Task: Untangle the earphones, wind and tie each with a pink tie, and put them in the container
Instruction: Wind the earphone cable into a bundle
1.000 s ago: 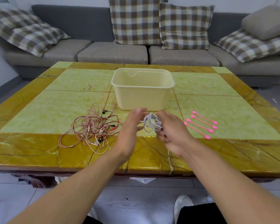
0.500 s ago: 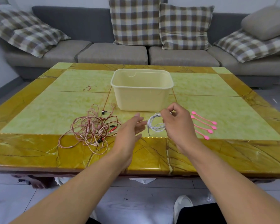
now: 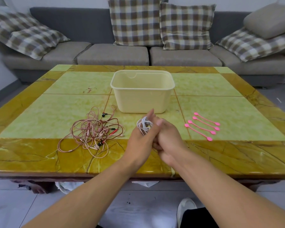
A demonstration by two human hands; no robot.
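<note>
Left hand (image 3: 141, 139), fingers extended, carries the white earphone coil (image 3: 144, 125) looped around them, right hand (image 3: 167, 142) clasped against it, grip unclear, just before the container (image 3: 142, 91); tangle (image 3: 93, 131) left, ties (image 3: 201, 126) right.

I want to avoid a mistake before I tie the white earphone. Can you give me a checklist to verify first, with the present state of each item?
1. White earphone wound into a coil on the left hand: ok.
2. Coil secured: right hand presses against the left; its grip on the cord is hidden: cannot tell.
3. Pink ties available: four lie on the table, right of the hands: ok.
4. A free hand to take a tie: both are busy: not ok.
5. Container open and empty: ok.
6. Pink earphones untangled: not ok.
</note>
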